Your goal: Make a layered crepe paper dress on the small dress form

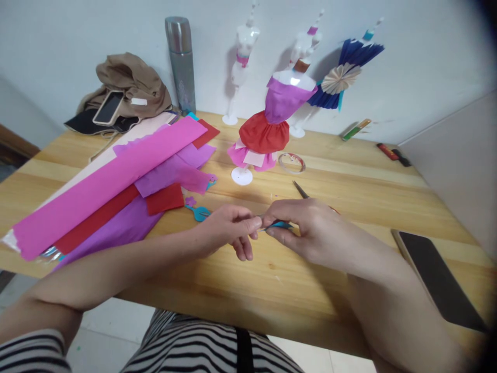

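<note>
Above the front of the table, my left hand (229, 228) is closed in a pinch, thumb against forefinger, on something thin at the fingertips that I cannot make out. Facing it, my right hand (306, 228) grips a small blue paper piece (281, 224) between thumb and fingers. The two sets of fingertips almost meet. Scissors (300, 189) lie behind my right hand, which hides most of them. A teal leaf-shaped cutout (201, 213) and a small purple flower cutout (190, 201) rest left of my left hand.
Behind my hands stands a dress form in a purple and red paper dress (264, 135), beside a clear tape roll (291, 171). Coloured crepe paper (116, 189) covers the left side. A steel flask (181, 67) and other dress forms line the wall. A phone (438, 274) lies right.
</note>
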Demonstrator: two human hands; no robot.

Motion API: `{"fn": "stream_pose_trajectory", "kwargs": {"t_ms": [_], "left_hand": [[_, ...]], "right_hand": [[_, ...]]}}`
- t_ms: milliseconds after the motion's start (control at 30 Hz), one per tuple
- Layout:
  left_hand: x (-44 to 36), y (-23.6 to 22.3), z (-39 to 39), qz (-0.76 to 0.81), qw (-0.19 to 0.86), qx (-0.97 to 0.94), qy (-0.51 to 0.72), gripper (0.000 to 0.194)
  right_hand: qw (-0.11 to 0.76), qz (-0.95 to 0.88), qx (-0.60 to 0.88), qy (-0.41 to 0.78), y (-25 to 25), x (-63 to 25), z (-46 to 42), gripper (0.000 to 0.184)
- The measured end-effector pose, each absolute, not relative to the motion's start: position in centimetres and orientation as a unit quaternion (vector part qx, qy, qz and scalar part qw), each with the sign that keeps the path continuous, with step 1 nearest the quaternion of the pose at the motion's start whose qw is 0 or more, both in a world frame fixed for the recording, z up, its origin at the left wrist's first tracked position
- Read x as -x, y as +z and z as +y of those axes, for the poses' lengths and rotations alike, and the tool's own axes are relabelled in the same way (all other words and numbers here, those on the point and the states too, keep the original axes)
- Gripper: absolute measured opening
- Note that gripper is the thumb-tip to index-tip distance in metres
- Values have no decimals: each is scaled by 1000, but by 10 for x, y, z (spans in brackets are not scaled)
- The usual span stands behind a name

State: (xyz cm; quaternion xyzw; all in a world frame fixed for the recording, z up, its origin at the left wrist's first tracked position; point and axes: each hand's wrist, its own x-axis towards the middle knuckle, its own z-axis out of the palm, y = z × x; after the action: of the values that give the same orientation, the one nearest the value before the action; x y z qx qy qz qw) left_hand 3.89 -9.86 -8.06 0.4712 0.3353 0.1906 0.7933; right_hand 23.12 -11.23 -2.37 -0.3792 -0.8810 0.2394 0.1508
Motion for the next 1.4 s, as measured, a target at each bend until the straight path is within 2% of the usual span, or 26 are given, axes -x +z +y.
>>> {"fn": "stream_pose_trajectory", "kwargs": {"t_ms": [233, 500, 933, 1400], "left_hand": [[-42, -81, -99, 350, 796, -445, 212, 20], [-43, -74, -101, 366, 786, -446, 222, 10], [-41, -76, -101, 350, 781, -467, 223, 18], [-41, -75, -101, 348, 785, -469, 207, 17]], "right_hand": [[147, -877, 379, 256, -10, -249, -112, 15], [123, -891, 372, 231, -2, -252, -112, 18], [101, -833, 457, 294, -10, -253, -104, 15], [99, -827, 436, 342, -8, -252, -102, 15]]}}
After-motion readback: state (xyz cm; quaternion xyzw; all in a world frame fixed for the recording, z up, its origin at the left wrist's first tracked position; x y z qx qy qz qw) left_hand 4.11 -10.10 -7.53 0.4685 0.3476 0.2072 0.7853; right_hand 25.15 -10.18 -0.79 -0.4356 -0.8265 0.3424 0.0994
